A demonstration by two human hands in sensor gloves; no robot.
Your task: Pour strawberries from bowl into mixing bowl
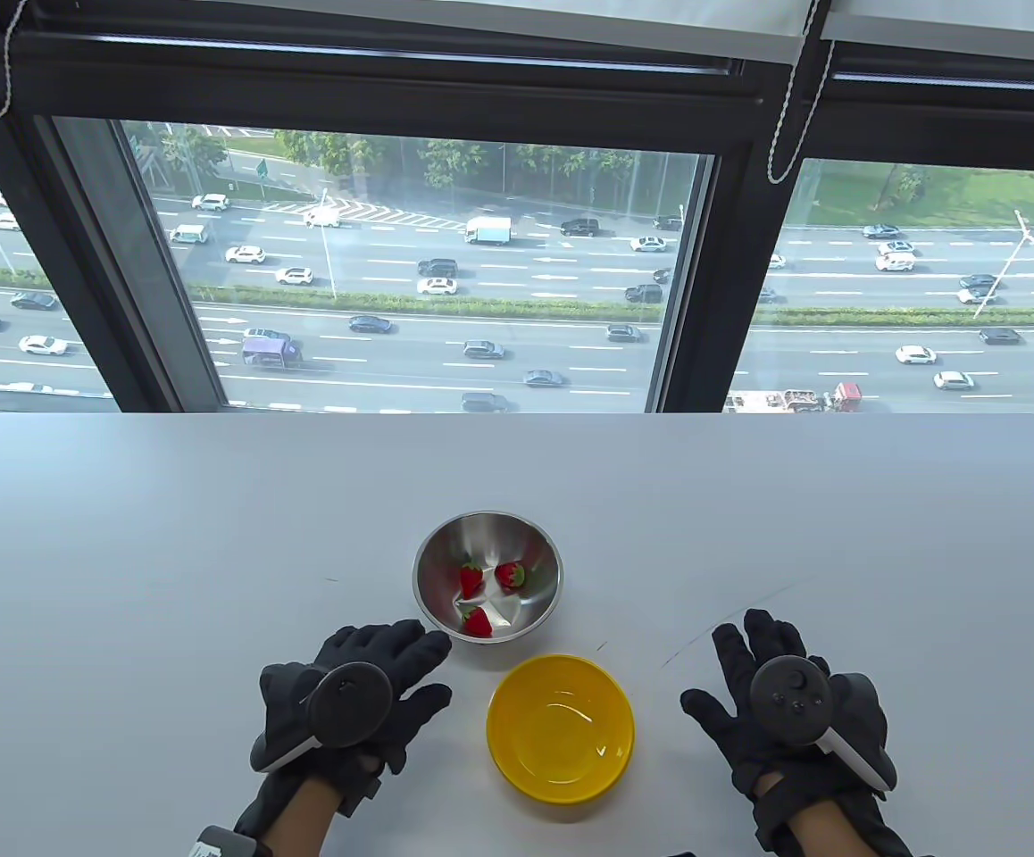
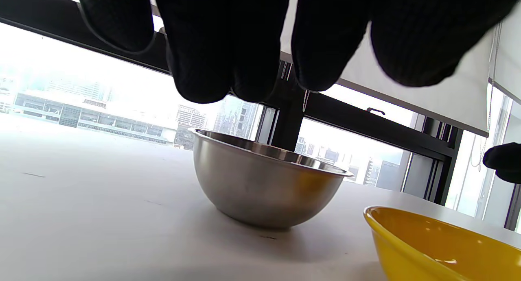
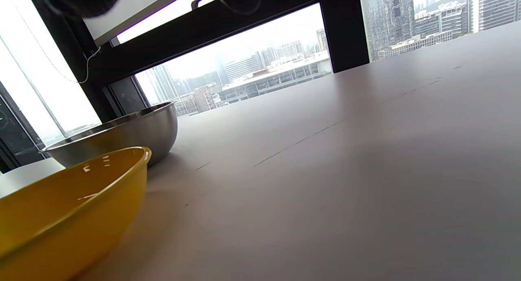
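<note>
The left hand lies palm down with fingers spread, pointing toward one o'clock, a tracker strapped on its back. The right hand lies palm down too, well apart at three o'clock from the left, fingers spread toward eleven o'clock, thumb out at nine o'clock. Neither hand holds anything.

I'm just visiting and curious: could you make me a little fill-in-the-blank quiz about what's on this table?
1. The strawberries lie in the ____ bowl.
2. The number of strawberries is ____.
3. The yellow bowl is ____.
4. The left hand and right hand hold ____.

Missing words: steel; three; empty; nothing
</note>
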